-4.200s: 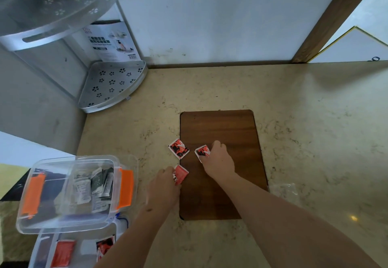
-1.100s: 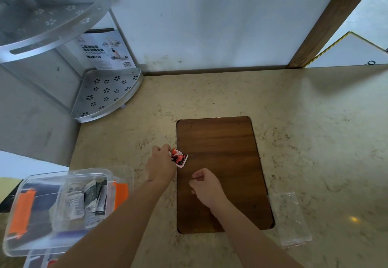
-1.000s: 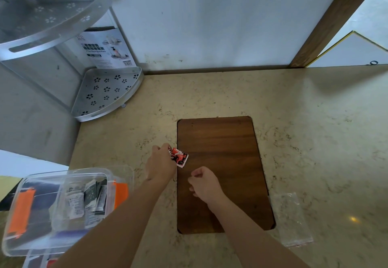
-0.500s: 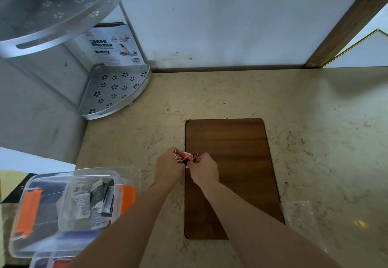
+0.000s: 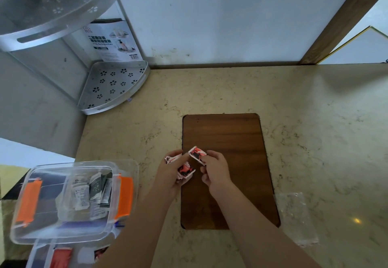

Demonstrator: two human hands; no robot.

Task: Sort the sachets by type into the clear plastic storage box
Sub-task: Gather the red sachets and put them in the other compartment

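Both hands meet over the left edge of the wooden board (image 5: 226,141). My left hand (image 5: 171,173) grips a small bundle of red sachets (image 5: 184,170), with one corner sticking out at its far side. My right hand (image 5: 216,170) pinches another red sachet (image 5: 197,154) by its edge, close to the left thumb. The clear plastic storage box (image 5: 69,234) with orange clips sits at the lower left; its upper tray holds several white and dark sachets (image 5: 92,192). Below it, a lower compartment shows red sachets (image 5: 60,258).
A metal corner shelf (image 5: 111,85) with a printed carton (image 5: 114,41) stands at the back left of the marble counter (image 5: 315,120). An empty clear plastic bag (image 5: 296,215) lies to the right of the board. A wooden frame runs up the back right.
The loose red sachets have been gathered off the board. In the last second my hands came together, and the sachets now sit split between both hands, raised slightly.
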